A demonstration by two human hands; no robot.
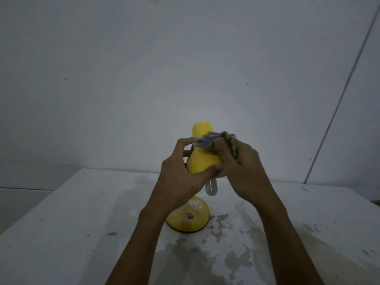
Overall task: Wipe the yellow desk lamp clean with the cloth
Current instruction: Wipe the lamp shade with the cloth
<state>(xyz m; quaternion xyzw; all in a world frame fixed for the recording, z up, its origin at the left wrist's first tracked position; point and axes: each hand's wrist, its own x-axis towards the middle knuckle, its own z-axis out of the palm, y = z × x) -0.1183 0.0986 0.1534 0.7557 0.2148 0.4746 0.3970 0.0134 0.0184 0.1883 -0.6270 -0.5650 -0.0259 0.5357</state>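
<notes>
The yellow desk lamp (200,161) stands on a white table (72,223), its round base (188,220) near the middle and its shade raised above it. A white bulb (211,187) hangs below the shade. My left hand (181,177) grips the left and lower side of the shade, thumb across the front. My right hand (240,167) holds a bunched grey cloth (213,138) with a yellowish-green part, pressed on the shade's upper right side. The lamp's neck is hidden behind my left hand.
The table top carries wet grey smears and blotches (230,256) in front and to the right of the lamp base. A plain pale wall (144,68) rises just behind the table's far edge. A dark line (339,99) runs diagonally down the wall at right.
</notes>
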